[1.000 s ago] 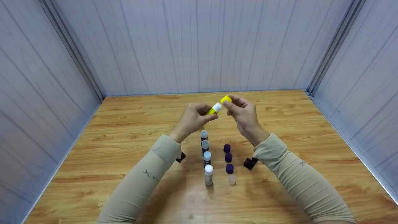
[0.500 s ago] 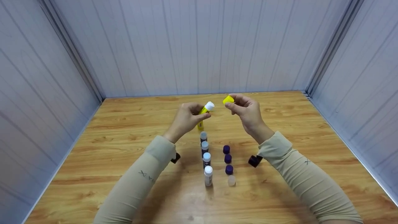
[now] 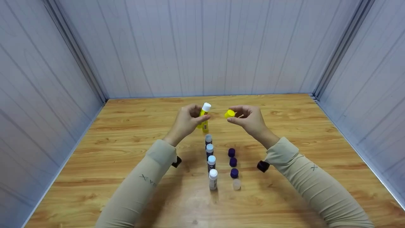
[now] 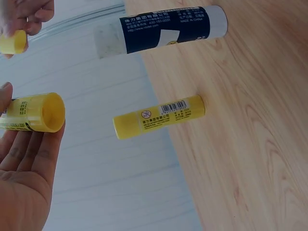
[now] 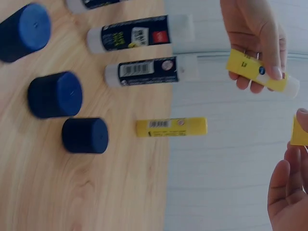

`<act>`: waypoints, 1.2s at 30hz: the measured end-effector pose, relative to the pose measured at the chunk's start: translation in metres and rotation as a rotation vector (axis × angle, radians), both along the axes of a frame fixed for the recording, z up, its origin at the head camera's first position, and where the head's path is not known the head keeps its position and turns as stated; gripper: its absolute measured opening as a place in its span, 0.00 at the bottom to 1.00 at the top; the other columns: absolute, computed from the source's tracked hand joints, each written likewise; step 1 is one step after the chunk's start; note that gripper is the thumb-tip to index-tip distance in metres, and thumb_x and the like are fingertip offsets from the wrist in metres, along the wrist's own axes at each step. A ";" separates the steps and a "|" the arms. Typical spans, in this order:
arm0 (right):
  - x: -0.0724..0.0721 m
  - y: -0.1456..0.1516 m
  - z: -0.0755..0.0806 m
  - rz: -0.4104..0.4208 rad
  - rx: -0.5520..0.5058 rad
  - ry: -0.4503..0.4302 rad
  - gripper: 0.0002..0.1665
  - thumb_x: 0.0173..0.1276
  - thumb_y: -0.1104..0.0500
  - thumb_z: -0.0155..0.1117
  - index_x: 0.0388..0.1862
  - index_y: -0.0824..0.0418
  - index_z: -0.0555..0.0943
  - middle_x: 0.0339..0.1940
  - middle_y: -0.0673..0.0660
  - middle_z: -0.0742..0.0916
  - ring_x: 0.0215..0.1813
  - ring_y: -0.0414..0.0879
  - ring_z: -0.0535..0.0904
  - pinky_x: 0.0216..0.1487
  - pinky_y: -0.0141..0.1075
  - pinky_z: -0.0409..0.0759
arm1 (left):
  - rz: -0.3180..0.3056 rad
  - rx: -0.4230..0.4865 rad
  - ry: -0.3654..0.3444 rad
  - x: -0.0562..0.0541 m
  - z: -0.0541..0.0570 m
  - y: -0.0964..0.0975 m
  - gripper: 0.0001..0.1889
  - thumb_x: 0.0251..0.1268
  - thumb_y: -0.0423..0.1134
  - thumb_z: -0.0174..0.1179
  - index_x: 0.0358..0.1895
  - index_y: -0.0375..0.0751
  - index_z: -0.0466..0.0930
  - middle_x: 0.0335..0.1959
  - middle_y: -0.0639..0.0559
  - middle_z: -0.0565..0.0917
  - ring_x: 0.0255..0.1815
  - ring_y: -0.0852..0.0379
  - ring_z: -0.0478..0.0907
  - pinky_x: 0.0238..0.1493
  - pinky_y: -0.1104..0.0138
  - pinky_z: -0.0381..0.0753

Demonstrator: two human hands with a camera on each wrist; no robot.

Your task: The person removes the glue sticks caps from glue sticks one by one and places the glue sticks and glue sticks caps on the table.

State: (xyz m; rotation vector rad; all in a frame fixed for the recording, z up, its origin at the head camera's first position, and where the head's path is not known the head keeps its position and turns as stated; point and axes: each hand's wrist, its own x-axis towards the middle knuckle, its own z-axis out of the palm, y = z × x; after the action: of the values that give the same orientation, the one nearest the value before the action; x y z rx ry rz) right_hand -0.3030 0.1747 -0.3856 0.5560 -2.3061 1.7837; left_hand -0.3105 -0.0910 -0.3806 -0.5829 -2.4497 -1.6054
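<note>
My left hand (image 3: 185,123) holds a yellow glue stick (image 3: 206,108) above the table, its white top bare and leaning slightly right. In the left wrist view the base of that glue stick (image 4: 45,113) faces the camera. Across a gap to the right, my right hand (image 3: 253,122) pinches a yellow cap (image 3: 229,114) between thumb and fingers. Just behind the held stick, a second yellow glue stick (image 3: 205,127) stands upright on the table with its cap on; the right wrist view shows this capped glue stick (image 5: 171,126) whole.
Several uncapped dark blue glue sticks (image 3: 211,163) stand in a line toward me, ending in a white glue stick (image 3: 213,180). Alongside on the right lie dark blue caps (image 3: 233,162) and a translucent cap (image 3: 236,184). Panelled walls (image 3: 202,47) enclose the wooden table (image 3: 133,126).
Both hands have drawn apart. The held glue stick has shifted left and become more upright, and the yellow cap has come down a little. The second yellow glue stick has come into sight.
</note>
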 end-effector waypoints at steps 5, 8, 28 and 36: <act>-0.004 0.005 -0.010 0.007 0.090 -0.013 0.22 0.68 0.65 0.80 0.59 0.66 0.89 0.49 0.62 0.92 0.42 0.42 0.86 0.44 0.29 0.86 | 0.013 0.027 -0.021 0.001 -0.002 -0.004 0.12 0.72 0.37 0.74 0.52 0.35 0.87 0.45 0.43 0.92 0.41 0.54 0.88 0.44 0.66 0.90; -0.006 0.009 -0.017 0.009 0.130 -0.031 0.21 0.68 0.64 0.81 0.59 0.65 0.89 0.51 0.62 0.92 0.44 0.43 0.85 0.45 0.30 0.85 | 0.020 0.037 -0.030 0.001 -0.004 -0.005 0.12 0.73 0.38 0.74 0.52 0.36 0.87 0.45 0.43 0.92 0.41 0.55 0.87 0.42 0.67 0.89; -0.012 0.010 -0.058 0.099 0.453 -0.114 0.18 0.66 0.72 0.77 0.56 0.70 0.89 0.49 0.65 0.92 0.41 0.47 0.84 0.41 0.31 0.83 | 0.034 0.055 -0.088 -0.003 -0.025 -0.012 0.13 0.74 0.36 0.73 0.55 0.34 0.86 0.48 0.42 0.91 0.44 0.53 0.86 0.43 0.67 0.88; -0.017 0.011 -0.070 0.130 0.522 -0.216 0.19 0.68 0.70 0.77 0.57 0.68 0.88 0.52 0.63 0.92 0.46 0.50 0.89 0.54 0.43 0.90 | 0.020 0.036 -0.117 -0.001 -0.035 -0.011 0.12 0.75 0.38 0.72 0.54 0.36 0.85 0.50 0.43 0.91 0.46 0.51 0.85 0.47 0.63 0.88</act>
State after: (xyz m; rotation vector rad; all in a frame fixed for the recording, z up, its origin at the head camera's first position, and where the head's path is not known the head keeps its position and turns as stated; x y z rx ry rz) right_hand -0.3203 0.1858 -0.4557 0.6226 -2.9699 1.3307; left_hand -0.3119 -0.1017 -0.4158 -0.4709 -2.4934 -1.7184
